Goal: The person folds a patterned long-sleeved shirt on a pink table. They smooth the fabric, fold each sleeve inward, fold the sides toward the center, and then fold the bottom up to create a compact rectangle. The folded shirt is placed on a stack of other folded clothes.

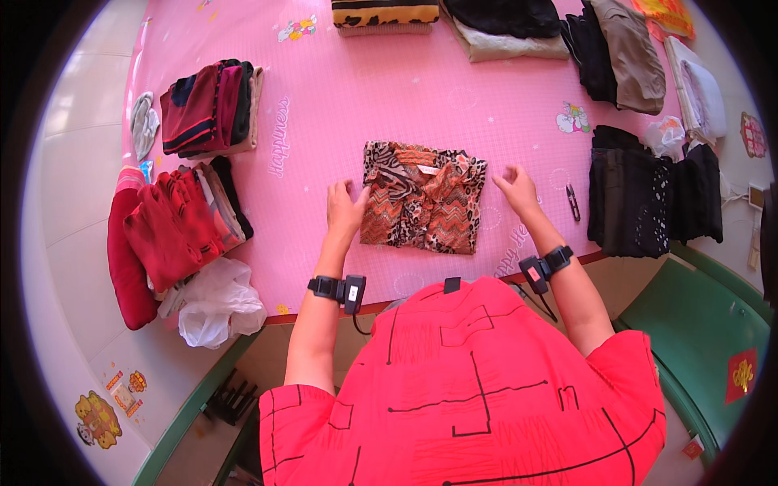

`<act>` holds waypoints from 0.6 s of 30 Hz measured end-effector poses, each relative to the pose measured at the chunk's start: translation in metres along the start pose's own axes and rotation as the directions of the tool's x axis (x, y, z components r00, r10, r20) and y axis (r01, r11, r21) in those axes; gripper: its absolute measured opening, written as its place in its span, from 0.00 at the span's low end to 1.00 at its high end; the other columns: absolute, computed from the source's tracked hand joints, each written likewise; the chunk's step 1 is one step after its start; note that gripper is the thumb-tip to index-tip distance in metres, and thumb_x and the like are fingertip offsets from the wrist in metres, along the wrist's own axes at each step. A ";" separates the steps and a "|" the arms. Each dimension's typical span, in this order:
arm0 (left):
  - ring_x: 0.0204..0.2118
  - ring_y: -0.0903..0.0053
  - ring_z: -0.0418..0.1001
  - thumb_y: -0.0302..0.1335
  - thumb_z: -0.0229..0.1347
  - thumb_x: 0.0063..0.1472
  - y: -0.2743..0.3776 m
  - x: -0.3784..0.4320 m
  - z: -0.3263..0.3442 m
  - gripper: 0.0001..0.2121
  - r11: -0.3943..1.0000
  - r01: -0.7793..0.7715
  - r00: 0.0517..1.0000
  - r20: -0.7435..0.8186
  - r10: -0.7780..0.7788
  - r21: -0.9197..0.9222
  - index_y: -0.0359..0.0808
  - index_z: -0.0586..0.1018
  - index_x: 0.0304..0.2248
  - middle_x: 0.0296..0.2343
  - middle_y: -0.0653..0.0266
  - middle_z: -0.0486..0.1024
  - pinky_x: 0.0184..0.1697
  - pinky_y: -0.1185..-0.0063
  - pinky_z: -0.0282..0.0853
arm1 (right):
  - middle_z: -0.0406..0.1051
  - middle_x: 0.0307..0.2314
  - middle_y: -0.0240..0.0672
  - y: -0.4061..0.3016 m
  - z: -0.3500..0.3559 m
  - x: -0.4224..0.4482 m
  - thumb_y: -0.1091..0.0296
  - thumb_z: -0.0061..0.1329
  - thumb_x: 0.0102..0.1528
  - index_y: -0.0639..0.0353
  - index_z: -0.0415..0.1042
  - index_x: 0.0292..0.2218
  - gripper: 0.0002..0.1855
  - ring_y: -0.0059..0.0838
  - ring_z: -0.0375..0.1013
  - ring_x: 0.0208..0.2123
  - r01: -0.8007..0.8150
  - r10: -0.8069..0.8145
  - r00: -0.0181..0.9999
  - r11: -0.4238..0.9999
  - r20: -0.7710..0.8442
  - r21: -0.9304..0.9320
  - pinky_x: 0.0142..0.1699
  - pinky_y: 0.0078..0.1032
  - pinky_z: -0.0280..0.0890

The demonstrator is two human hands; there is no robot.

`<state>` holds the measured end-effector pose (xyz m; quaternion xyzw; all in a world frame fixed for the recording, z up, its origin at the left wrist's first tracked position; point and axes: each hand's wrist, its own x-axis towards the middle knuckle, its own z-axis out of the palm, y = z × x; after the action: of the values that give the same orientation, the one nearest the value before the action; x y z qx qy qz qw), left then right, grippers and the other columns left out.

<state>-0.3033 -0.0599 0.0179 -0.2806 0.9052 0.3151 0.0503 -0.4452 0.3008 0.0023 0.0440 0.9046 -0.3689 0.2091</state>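
Note:
A folded blouse (422, 200) with an orange zigzag and animal print lies flat on the pink table cover (377, 85), collar away from me. At its left edge is my left hand (346, 206), thumb beside the cloth and nothing held; whether the thumb touches the fabric is unclear. My right hand (516, 188) hovers a little right of the blouse, fingers apart and holding nothing. Small black thread snips (573, 203) rest farther right on the cover. Both wrists wear black straps with small devices.
Red clothes (173, 225) and a white plastic bag (222, 304) lie at the left, below a stack of folded sweaters (209, 109). Folded dark trousers (629, 200) lie right. More folded clothes (386, 15) line the far side. A green chair (699, 322) stands lower right.

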 end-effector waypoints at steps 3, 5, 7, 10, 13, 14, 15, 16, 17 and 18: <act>0.44 0.56 0.70 0.41 0.63 0.53 0.011 -0.013 0.008 0.28 0.998 0.040 0.999 0.031 -0.042 0.044 0.28 0.70 0.45 0.39 0.48 0.72 0.48 0.66 0.67 | 0.76 0.30 0.36 0.017 0.002 -0.016 0.58 0.62 0.50 0.70 0.71 0.42 0.26 0.23 0.74 0.28 -0.427 0.325 0.894 0.826 0.308 0.367 0.33 0.23 0.70; 0.44 0.57 0.72 0.43 0.64 0.52 0.027 -0.014 0.021 0.29 0.993 0.059 0.998 -0.010 -0.058 0.107 0.28 0.70 0.44 0.39 0.48 0.73 0.46 0.66 0.68 | 0.77 0.27 0.36 0.016 0.018 -0.027 0.57 0.64 0.49 0.70 0.75 0.37 0.23 0.18 0.74 0.25 -0.337 0.254 0.919 0.904 0.303 0.263 0.28 0.20 0.68; 0.42 0.54 0.74 0.42 0.64 0.51 0.039 -0.011 0.031 0.30 0.981 0.156 0.987 0.003 -0.158 0.119 0.28 0.69 0.45 0.38 0.48 0.76 0.45 0.64 0.69 | 0.77 0.25 0.37 0.010 0.038 -0.033 0.58 0.65 0.47 0.68 0.77 0.31 0.20 0.20 0.74 0.25 -0.166 0.131 0.951 0.980 0.279 0.108 0.29 0.21 0.68; 0.36 0.54 0.78 0.39 0.64 0.50 0.042 -0.002 0.041 0.24 0.968 0.250 0.968 0.034 -0.250 -0.003 0.30 0.70 0.39 0.32 0.50 0.80 0.40 0.63 0.71 | 0.78 0.25 0.43 0.001 0.059 -0.033 0.50 0.67 0.38 0.66 0.78 0.30 0.26 0.33 0.78 0.27 -0.057 0.053 0.986 0.998 0.160 0.017 0.36 0.31 0.70; 0.38 0.56 0.78 0.40 0.64 0.50 0.026 0.007 0.035 0.23 0.982 0.162 0.970 0.197 -0.140 -0.101 0.31 0.75 0.39 0.34 0.51 0.80 0.41 0.66 0.71 | 0.78 0.26 0.41 -0.004 0.064 -0.028 0.52 0.66 0.39 0.65 0.78 0.33 0.26 0.31 0.78 0.29 -0.142 0.070 0.959 0.957 0.275 0.254 0.36 0.30 0.70; 0.38 0.58 0.78 0.38 0.62 0.53 0.020 0.007 0.032 0.19 0.958 0.164 0.968 0.224 -0.111 -0.237 0.34 0.78 0.39 0.35 0.51 0.80 0.42 0.68 0.71 | 0.78 0.28 0.39 -0.005 0.063 -0.028 0.55 0.64 0.41 0.66 0.76 0.36 0.25 0.29 0.78 0.31 -0.141 0.053 0.953 0.949 0.300 0.281 0.37 0.29 0.70; 0.39 0.58 0.78 0.37 0.62 0.54 0.016 0.005 0.031 0.18 0.930 0.110 0.976 0.217 -0.034 -0.350 0.33 0.77 0.39 0.36 0.51 0.80 0.43 0.69 0.71 | 0.78 0.28 0.38 -0.006 0.062 -0.029 0.57 0.63 0.42 0.66 0.76 0.37 0.25 0.28 0.77 0.32 -0.035 -0.052 0.966 0.945 0.254 0.326 0.38 0.29 0.70; 0.39 0.58 0.78 0.37 0.61 0.55 0.014 0.002 0.029 0.17 0.895 0.090 0.975 0.224 0.011 -0.436 0.33 0.77 0.40 0.36 0.51 0.79 0.43 0.69 0.71 | 0.78 0.29 0.38 -0.007 0.061 -0.031 0.59 0.63 0.43 0.66 0.75 0.38 0.24 0.27 0.77 0.32 0.042 -0.130 0.968 0.929 0.216 0.368 0.38 0.29 0.70; 0.39 0.58 0.78 0.36 0.60 0.57 0.012 -0.001 0.027 0.17 0.851 0.073 0.972 0.227 0.056 -0.520 0.33 0.76 0.40 0.36 0.51 0.79 0.43 0.70 0.71 | 0.78 0.29 0.37 -0.008 0.059 -0.034 0.60 0.62 0.44 0.66 0.75 0.39 0.24 0.27 0.77 0.33 0.120 -0.206 0.963 0.907 0.176 0.405 0.39 0.28 0.70; 0.39 0.61 0.78 0.33 0.58 0.60 0.012 -0.005 0.027 0.15 0.846 0.013 0.978 0.181 0.099 -0.534 0.33 0.74 0.42 0.36 0.52 0.79 0.42 0.71 0.71 | 0.78 0.30 0.40 -0.009 0.058 -0.037 0.63 0.59 0.47 0.66 0.72 0.43 0.23 0.31 0.77 0.34 0.191 -0.261 0.955 0.907 0.145 0.375 0.41 0.30 0.69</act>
<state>-0.3078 -0.0335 0.0045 -0.2297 0.7787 0.5812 0.0549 -0.3934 0.2577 -0.0135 -0.0597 0.7970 -0.5513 0.2393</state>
